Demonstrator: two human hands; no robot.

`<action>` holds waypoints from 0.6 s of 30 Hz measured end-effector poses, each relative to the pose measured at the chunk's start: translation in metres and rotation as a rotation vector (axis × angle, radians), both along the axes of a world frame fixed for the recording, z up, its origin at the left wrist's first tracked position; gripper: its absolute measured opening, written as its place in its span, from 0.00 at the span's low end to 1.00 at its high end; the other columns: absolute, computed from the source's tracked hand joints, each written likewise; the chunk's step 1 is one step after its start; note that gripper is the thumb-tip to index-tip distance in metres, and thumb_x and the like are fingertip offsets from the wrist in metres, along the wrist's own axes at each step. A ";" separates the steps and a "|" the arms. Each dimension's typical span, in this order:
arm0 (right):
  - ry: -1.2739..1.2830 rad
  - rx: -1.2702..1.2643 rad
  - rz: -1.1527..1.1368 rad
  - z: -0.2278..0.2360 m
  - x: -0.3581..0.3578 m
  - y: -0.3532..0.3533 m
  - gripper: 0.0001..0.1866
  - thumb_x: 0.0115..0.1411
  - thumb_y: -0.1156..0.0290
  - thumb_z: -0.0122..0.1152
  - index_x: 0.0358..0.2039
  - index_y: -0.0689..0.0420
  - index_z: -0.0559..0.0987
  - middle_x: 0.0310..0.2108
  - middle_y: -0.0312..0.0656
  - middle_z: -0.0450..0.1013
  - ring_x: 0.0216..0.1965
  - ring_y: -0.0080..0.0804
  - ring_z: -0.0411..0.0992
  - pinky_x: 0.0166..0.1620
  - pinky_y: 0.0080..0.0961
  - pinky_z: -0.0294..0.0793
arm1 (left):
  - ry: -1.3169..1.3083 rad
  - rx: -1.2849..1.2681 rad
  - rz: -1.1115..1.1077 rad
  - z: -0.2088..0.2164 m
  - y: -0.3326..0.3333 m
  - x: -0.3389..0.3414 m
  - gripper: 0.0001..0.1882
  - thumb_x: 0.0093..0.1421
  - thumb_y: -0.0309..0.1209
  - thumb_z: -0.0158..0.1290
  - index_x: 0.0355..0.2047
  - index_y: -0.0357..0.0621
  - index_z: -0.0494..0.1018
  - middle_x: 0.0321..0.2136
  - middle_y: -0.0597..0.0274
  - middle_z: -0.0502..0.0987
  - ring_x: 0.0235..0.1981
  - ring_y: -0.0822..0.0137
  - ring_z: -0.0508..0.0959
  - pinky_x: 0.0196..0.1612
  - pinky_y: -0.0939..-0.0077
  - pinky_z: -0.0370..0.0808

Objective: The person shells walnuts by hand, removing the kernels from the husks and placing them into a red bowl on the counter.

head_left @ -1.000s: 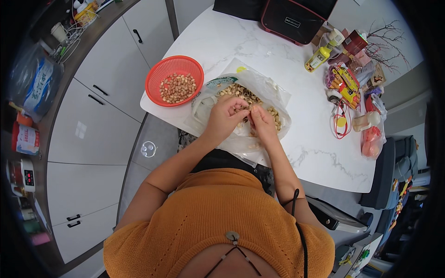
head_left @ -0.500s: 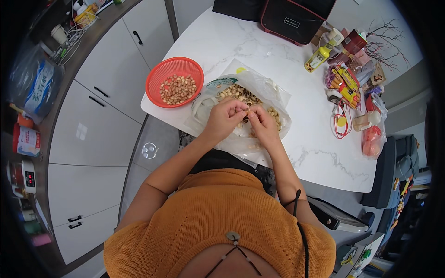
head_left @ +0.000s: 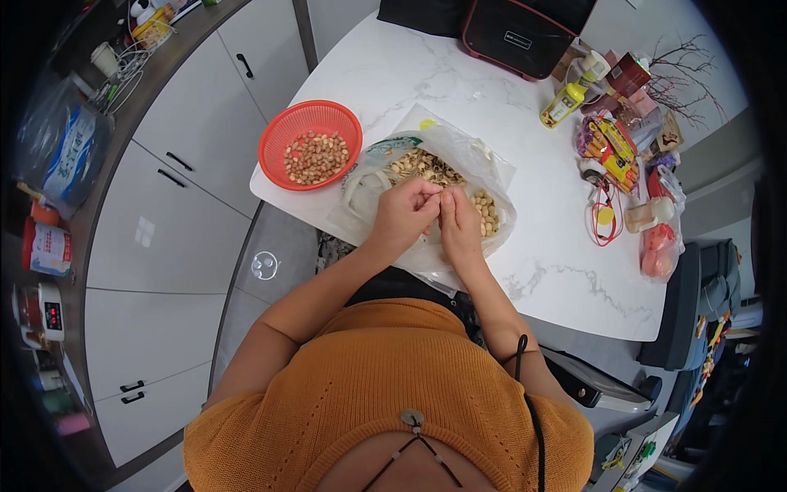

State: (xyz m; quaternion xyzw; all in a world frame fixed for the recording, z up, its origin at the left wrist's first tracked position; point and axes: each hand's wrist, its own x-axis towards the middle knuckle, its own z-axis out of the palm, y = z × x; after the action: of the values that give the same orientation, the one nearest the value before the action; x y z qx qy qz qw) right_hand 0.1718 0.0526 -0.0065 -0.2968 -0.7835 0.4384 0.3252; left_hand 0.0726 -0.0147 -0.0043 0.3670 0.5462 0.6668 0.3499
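Note:
Over an open clear plastic bag point(head_left: 358, 201), my left hand point(head_left: 400, 215) and my right hand point(head_left: 461, 223) meet with thumbs and forefingers pinched together. Whatever lies between the fingertips is too small to make out; it may be a nut. Inside the bag, brown and pale empty shells point(head_left: 428, 167) pile up beyond my hands. A heap of pale whole nuts point(head_left: 486, 215) sits at the bag's right side, beside my right hand. To the left, a red plastic basket point(head_left: 268, 152) holds many reddish-brown kernels point(head_left: 317, 161).
The white marbled table point(head_left: 557, 246) carries a black-and-red case point(head_left: 525, 37) at the back. A yellow bottle point(head_left: 564, 103), snack packets point(head_left: 611, 148) and a red lanyard point(head_left: 605, 217) crowd its right side. White cabinets point(head_left: 164, 230) stand at left.
Both hands have come slightly nearer my body, and my right hand has turned more upright. More of the whole nuts now shows. The basket and bag stay in place.

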 end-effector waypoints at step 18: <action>0.027 0.063 -0.094 -0.002 -0.008 -0.003 0.15 0.64 0.66 0.38 0.25 0.61 0.68 0.15 0.47 0.67 0.17 0.37 0.68 0.22 0.30 0.66 | 0.043 0.062 0.145 -0.013 0.006 0.011 0.05 0.56 0.21 0.48 0.33 0.33 0.69 0.21 0.67 0.72 0.20 0.83 0.70 0.22 0.89 0.69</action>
State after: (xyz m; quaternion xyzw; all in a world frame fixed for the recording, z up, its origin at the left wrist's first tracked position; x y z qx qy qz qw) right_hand 0.1636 0.0494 -0.0088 -0.3171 -0.7775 0.4019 0.3652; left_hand 0.0834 -0.0086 -0.0172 0.3515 0.5578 0.6989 0.2772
